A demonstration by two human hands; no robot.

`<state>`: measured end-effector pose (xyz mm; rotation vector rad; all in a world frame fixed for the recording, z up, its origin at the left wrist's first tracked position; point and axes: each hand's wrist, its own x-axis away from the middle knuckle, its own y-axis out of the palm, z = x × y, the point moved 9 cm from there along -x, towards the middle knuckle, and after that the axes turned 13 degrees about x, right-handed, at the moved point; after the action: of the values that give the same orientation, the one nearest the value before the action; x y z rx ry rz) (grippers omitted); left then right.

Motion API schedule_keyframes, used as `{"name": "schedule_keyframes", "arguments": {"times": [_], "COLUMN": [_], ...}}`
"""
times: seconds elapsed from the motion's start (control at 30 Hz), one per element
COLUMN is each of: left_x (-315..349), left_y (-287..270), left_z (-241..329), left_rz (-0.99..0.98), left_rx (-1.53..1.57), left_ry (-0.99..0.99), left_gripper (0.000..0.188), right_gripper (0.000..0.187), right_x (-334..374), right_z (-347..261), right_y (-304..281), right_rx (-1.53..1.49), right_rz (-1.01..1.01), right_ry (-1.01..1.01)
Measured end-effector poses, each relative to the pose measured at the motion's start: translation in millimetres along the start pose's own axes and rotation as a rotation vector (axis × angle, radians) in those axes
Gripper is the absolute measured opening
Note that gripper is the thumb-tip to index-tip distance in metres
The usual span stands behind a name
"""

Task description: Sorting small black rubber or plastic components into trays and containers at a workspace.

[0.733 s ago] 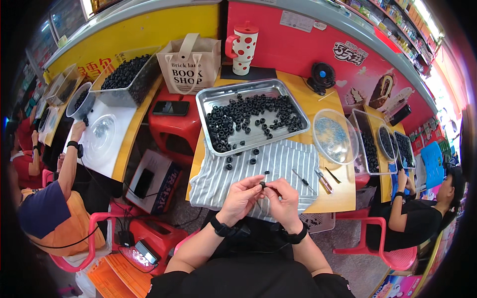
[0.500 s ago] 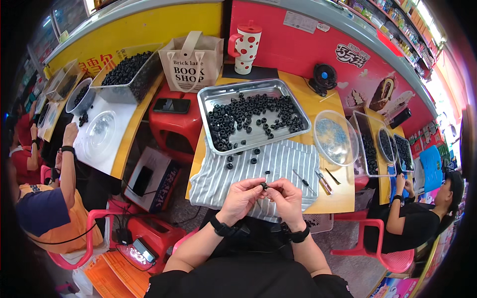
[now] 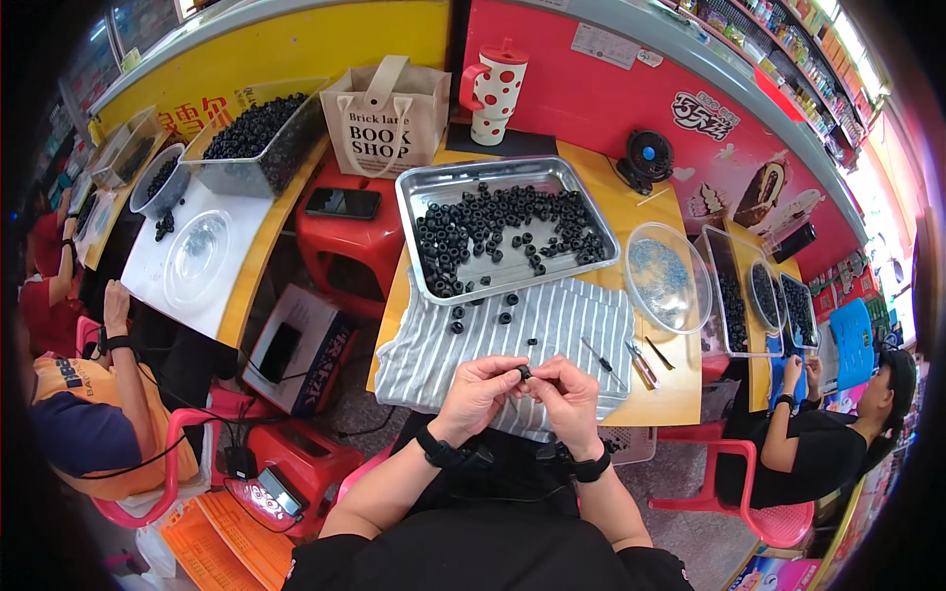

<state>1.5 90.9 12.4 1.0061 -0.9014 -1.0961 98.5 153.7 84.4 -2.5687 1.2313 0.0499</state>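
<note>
My left hand (image 3: 475, 396) and my right hand (image 3: 572, 399) meet over the near part of a grey-and-white striped cloth (image 3: 419, 360). Between their pinched fingertips is a small black ring-shaped part (image 3: 524, 372), mostly covered by the fingers. Just beyond them lies a loose black piece (image 3: 532, 342). Several more rest farther up the cloth, by a metal tray (image 3: 512, 289) holding many similar black parts (image 3: 463, 231). To the right of my right hand are a thin dark-handled tool (image 3: 603, 361), a small tool with a pale handle (image 3: 643, 366) and black tweezers (image 3: 658, 353).
A clear round tub (image 3: 705, 295) with bluish scraps stands right of the tray. Behind are a polka-dot tumbler (image 3: 495, 94), a canvas bag (image 3: 386, 123) and a black fan (image 3: 645, 158). A red stool (image 3: 340, 241) bears a phone. Co-workers sit at left and right.
My hands stay pinched together at nearly the same place, with slight finger movement. The left co-worker's hand has drawn back toward the near table edge. The view has shifted slightly.
</note>
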Motion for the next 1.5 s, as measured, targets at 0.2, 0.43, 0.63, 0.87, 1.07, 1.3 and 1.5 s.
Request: {"name": "schedule_keyframes", "arguments": {"times": [0.2, 0.43, 0.63, 0.87, 1.07, 1.3, 1.5], "left_x": [1, 2, 2, 1, 2, 3, 3], "left_y": [0, 0, -1, -2, -2, -2, 0], "left_z": [1, 1, 1, 1, 1, 0, 1], "left_rz": [0.013, 0.015, 0.011, -0.002, 0.000, -0.024, 0.007], "left_rx": [-0.032, -0.043, -0.046, -0.040, -0.031, -0.024, -0.022], "left_ry": [0.043, 0.058, 0.035, 0.020, 0.005, -0.031, -0.007], "left_gripper": [0.023, 0.023, 0.023, 0.023, 0.022, 0.021, 0.020], "right_gripper": [0.007, 0.005, 0.004, 0.004, 0.004, 0.008, 0.012], "right_x": [1, 3, 2, 1, 2, 0, -1], "right_z": [0, 11, 21, 20, 20, 4, -3], "right_y": [0, 1, -1, 1, 1, 0, -1], "right_rx": [-0.001, -0.138, -0.224, -0.150, -0.097, -0.060, 0.090], "right_rz": [0.010, 0.015, -0.013, -0.050, -0.051, -0.033, -0.044], "right_ry": [0.011, 0.110, 0.174, 0.181, 0.198, 0.064, -0.023]}}
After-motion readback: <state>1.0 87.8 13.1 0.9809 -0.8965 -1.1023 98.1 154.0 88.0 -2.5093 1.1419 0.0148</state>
